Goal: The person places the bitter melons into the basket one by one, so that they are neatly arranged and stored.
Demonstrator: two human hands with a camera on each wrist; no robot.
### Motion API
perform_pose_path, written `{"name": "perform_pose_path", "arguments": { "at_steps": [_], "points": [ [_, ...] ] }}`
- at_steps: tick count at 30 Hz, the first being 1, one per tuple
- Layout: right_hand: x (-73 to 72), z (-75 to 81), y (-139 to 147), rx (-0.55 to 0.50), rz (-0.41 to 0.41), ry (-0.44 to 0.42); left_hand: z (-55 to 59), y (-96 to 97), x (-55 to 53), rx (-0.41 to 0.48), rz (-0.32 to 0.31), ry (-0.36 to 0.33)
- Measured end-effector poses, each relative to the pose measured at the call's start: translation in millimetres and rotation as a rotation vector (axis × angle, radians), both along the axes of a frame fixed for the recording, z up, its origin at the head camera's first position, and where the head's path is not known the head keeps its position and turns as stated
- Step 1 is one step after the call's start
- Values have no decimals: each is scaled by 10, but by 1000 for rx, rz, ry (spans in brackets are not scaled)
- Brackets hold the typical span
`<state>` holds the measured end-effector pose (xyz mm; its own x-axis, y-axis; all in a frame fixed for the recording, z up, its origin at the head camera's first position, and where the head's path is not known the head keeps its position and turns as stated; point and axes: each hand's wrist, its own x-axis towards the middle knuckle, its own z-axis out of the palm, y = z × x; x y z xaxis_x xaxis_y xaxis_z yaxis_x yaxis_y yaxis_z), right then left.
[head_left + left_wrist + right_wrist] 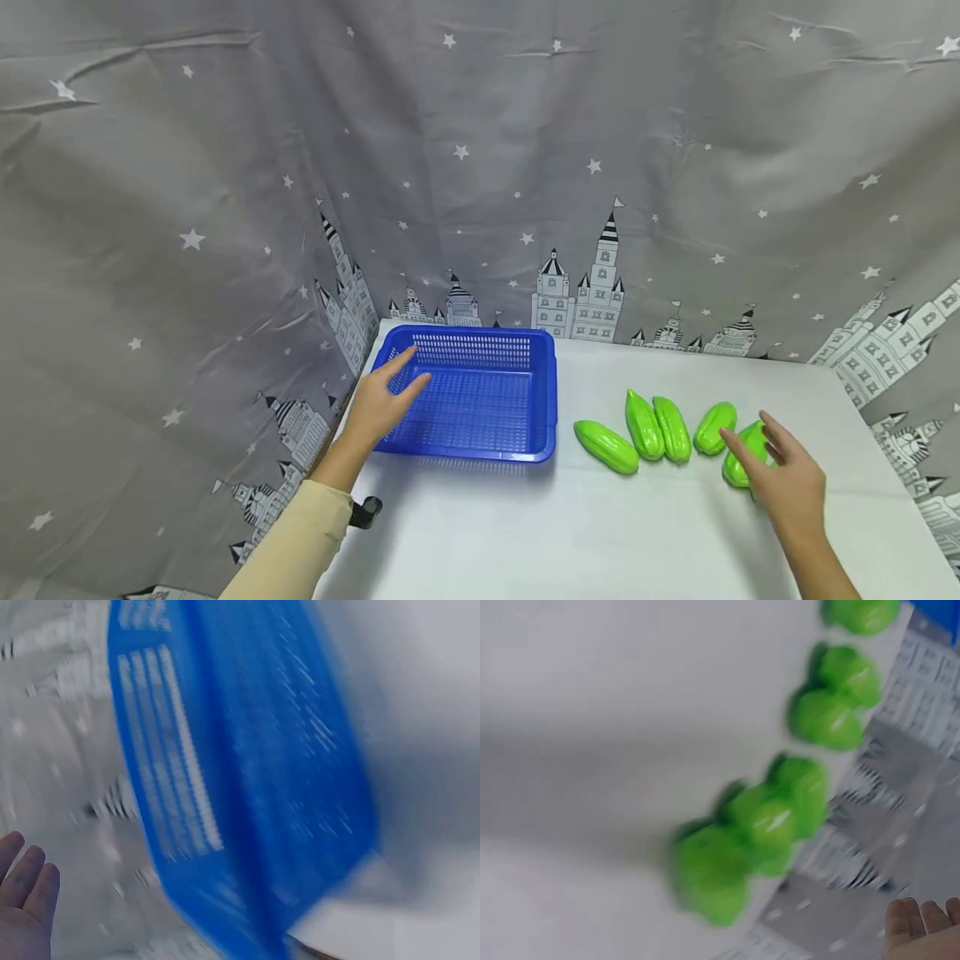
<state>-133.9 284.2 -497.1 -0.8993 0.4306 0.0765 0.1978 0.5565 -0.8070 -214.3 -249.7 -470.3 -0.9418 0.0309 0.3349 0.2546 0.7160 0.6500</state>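
A blue perforated plastic basket (480, 408) stands at the table's left side with a bare floor. Above its left rim hovers my left hand (381, 406), thumb and fingers spread, holding nothing. To the right lie several glossy green, elongated, cucumber-like vegetables (606, 447) in a loose row. My right hand (791, 483) is over the rightmost green vegetable (738, 467), partly covering it; thumb and fingers stand apart, and contact cannot be told. In the left wrist view, the left fingers (37, 892) are off the blurred basket (300, 787). The right fingers (922, 919) are also visible in the right wrist view.
A white tabletop (585, 533) carries the basket and vegetables. Behind and at the sides hangs a grey curtain (480, 200) printed with stars and castles. A small black object (365, 512) shows beside the left cuff.
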Motion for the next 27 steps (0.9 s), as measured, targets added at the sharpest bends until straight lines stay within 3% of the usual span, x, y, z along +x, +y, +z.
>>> {"name": "perform_pose_path", "arguments": {
  "at_steps": [5, 9, 15, 19, 22, 27],
  "points": [
    [195, -140, 409, 2, -179, -85, -196, -387, 122, -2, 167, 16],
    [273, -221, 547, 37, -258, -104, -247, -559, 210, 6, 230, -4],
    [330, -311, 624, 24, -305, -129, -302, -628, 214, 18, 246, -67],
    [382, -440, 661, -34, -346, -195, -448, -673, 211, 42, 278, -189],
    [392, -567, 648, -80, -365, -217, -563, -731, 266, 66, 324, -265],
    [362, -787, 551, -139, -345, -249, -703, -806, 369, 92, 397, -307]
  ]
}}
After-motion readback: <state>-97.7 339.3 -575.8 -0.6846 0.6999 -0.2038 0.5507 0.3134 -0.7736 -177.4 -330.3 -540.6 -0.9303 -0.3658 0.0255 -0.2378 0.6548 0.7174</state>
